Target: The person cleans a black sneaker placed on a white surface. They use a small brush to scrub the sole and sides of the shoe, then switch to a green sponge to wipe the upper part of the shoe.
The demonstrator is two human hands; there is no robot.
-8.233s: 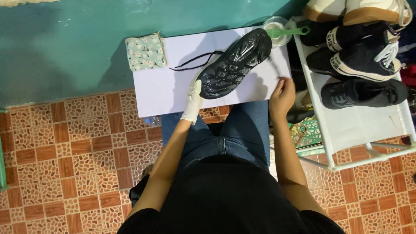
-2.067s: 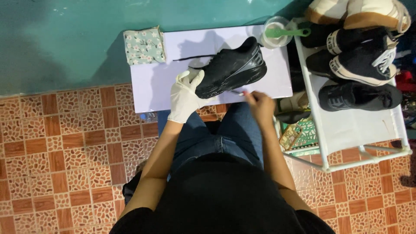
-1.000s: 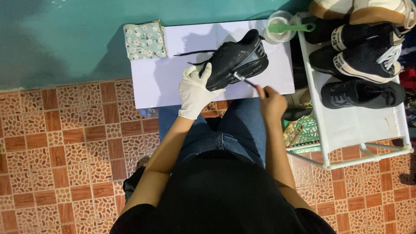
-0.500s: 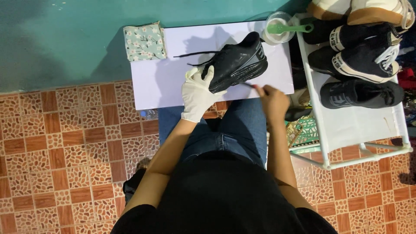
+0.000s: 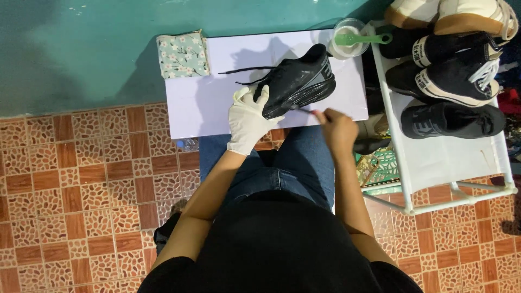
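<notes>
A black sneaker [image 5: 300, 81] lies on its side on a white board [image 5: 201, 103], its loose laces trailing left. My left hand [image 5: 248, 115], in a white glove, grips the sneaker's toe end. My bare right hand [image 5: 336, 126] pinches a thin stick-like tool whose tip touches the sneaker's sole edge; what kind of tool it is I cannot tell.
A folded floral cloth [image 5: 183, 54] lies on the board's far left corner. A clear cup with a green brush [image 5: 351, 40] stands at its far right. A white shoe rack [image 5: 445, 163] with several dark and tan shoes stands to the right. Orange tiled floor [image 5: 81, 190] lies left.
The sneaker went from sole-up to lying on its side. My left hand moved onto its toe, and my right hand came up with a thin tool to the sole edge.
</notes>
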